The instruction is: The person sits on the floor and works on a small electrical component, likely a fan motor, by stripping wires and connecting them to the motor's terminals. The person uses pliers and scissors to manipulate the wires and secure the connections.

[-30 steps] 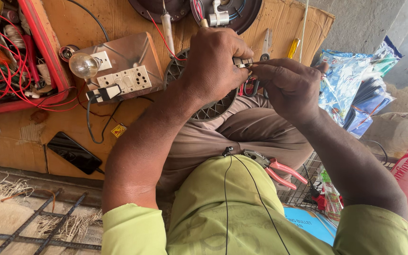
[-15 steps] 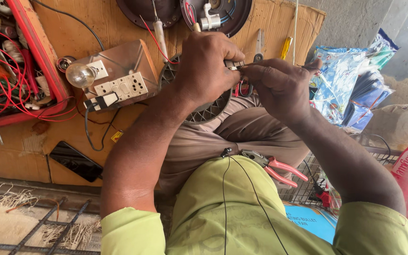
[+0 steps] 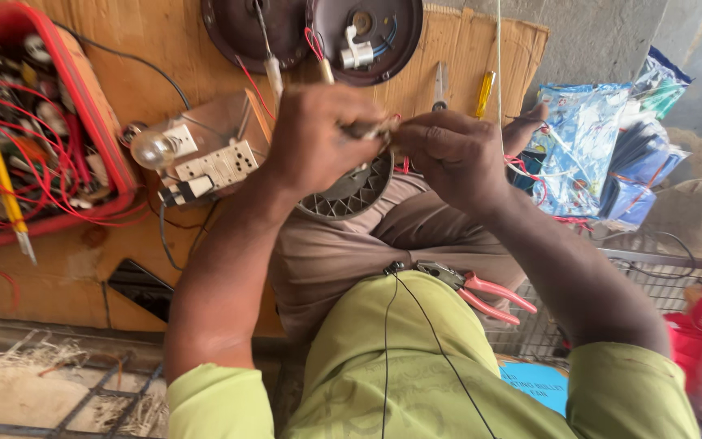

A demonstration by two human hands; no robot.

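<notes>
Hands met above our lap; we saw the left hand point(image 3: 318, 138) curled around a small metal part point(image 3: 371, 128), pinching it between thumb and fingers, and the right hand point(image 3: 452, 154) closed on the same part from the other side, fingertips touching it; what the part was we could not tell, since the fingers hid most of it. Thin red wires point(image 3: 404, 162) ran down from the part between the two hands. Just under the hands a grey vented housing point(image 3: 351, 191) lay on our knee, half covered by the left wrist. Pliers point(image 3: 473, 289) with pink handles rested on our thigh, near the green shirt point(image 3: 416, 366). Ahead of the hands two brown round covers point(image 3: 363, 36) lay on the cardboard-topped table point(image 3: 164, 41), open side up, one with a white fitting and coloured wires inside; scissors point(image 3: 439, 85) and a yellow screwdriver point(image 3: 485, 93) lay just beside them. To the left a switchboard point(image 3: 217, 162) with a bulb point(image 3: 152, 148) stood on the table, a black cord trailing from it; further left a red tray point(image 3: 91, 130) held red wires and small parts, with another yellow screwdriver point(image 3: 2, 183) lying across it. To the right a blue plastic bag point(image 3: 587, 146) lay well apart from the hands; a dark phone point(image 3: 140, 284) lay near the table's edge.
</notes>
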